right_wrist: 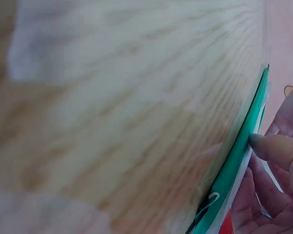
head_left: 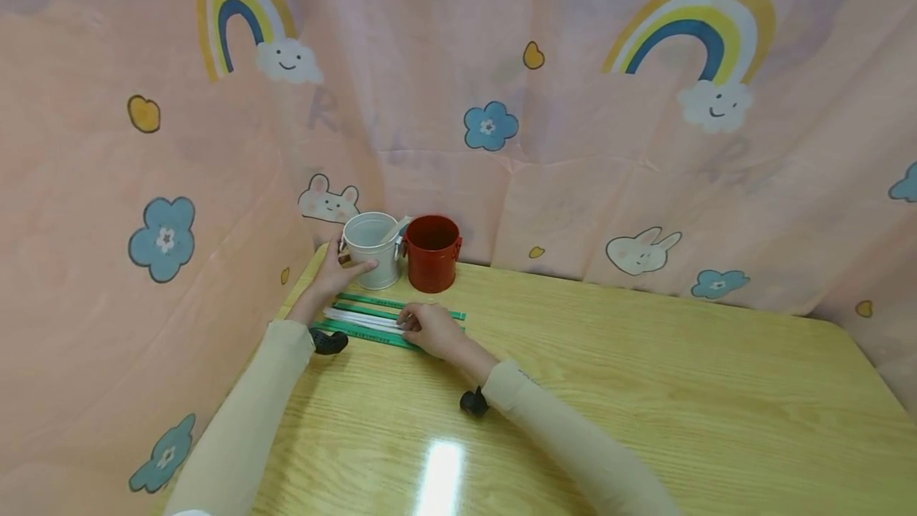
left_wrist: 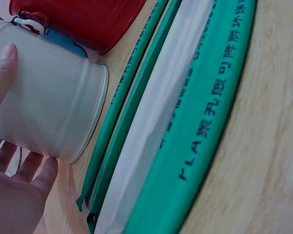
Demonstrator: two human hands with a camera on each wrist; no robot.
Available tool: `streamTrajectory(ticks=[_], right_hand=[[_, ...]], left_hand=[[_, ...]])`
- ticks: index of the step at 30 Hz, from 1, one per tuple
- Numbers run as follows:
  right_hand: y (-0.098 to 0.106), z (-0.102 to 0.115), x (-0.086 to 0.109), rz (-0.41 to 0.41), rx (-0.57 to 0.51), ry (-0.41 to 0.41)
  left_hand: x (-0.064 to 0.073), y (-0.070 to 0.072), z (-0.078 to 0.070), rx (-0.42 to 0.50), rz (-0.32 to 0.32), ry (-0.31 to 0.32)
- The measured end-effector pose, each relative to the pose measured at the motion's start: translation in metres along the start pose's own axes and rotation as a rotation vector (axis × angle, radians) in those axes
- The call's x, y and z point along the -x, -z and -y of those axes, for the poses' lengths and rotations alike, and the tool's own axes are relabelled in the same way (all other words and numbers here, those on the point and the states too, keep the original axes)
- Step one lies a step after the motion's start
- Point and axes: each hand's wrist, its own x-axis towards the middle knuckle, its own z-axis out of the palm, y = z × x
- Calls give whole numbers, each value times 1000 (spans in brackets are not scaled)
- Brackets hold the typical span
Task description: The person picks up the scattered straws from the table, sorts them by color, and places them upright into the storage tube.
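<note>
In the head view my left hand (head_left: 331, 275) holds the white metal bucket (head_left: 372, 261) at its left side, thumb across the front. A white paper-wrapped stick (head_left: 396, 229) leans inside that bucket. My right hand (head_left: 434, 330) pinches at the right end of the white paper-wrapped straws (head_left: 365, 320), which lie between green-wrapped straws (head_left: 368, 335). The right wrist view shows the thumb on the edge of a green wrapper (right_wrist: 239, 156), with white paper beside it and the other fingers curled behind. Black print runs along the green wrappers.
A red metal bucket (head_left: 432, 261) stands just right of the white one, near the back edge of the wooden table (head_left: 645, 388). Behind and to the left hangs a pink patterned curtain (head_left: 559, 197).
</note>
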Motion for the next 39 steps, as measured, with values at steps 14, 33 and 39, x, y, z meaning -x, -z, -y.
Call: streamTrajectory(ticks=[14,33,39], right_hand=[[-2,8,0,44,97,4],[5,10,4,15,158,-63],[16,5,11,-8,155,-68]], left_hand=[[2,2,3,-12,8,-2],[2,1,-2,-10,34,-24],[2,0,-3,2,39,-13]])
